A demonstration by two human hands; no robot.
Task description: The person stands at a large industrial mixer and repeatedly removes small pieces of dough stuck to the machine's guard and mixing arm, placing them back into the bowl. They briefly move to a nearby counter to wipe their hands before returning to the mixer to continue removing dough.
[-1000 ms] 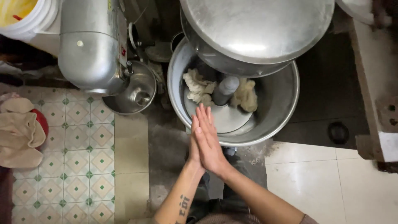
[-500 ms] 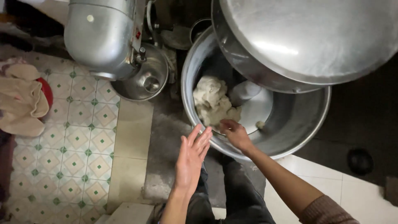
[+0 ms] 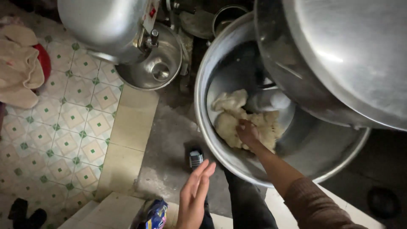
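A large steel mixer bowl [image 3: 203, 106] stands on the floor with a pale lump of dough [image 3: 231, 123] inside, next to a central metal hook. My right hand [image 3: 247, 132] reaches down into the bowl, and its fingers are dug into the dough. My left hand [image 3: 194, 196] hangs outside the bowl over the floor, fingers straight and slightly apart, holding nothing. A wide metal lid or upper housing [image 3: 339, 55] overhangs the bowl's right half and hides part of it.
A second steel machine body [image 3: 106, 25] with a small metal bowl [image 3: 154, 68] beneath it stands at the upper left. Patterned tiles [image 3: 63, 127] cover the floor at left, with a beige cloth [image 3: 19, 63]. A blue packet [image 3: 156, 214] lies near my feet.
My hands were pressed together a second ago; they have parted. My right hand moved from the bowl's rim down into the dough. The view has closed in on the bowl.
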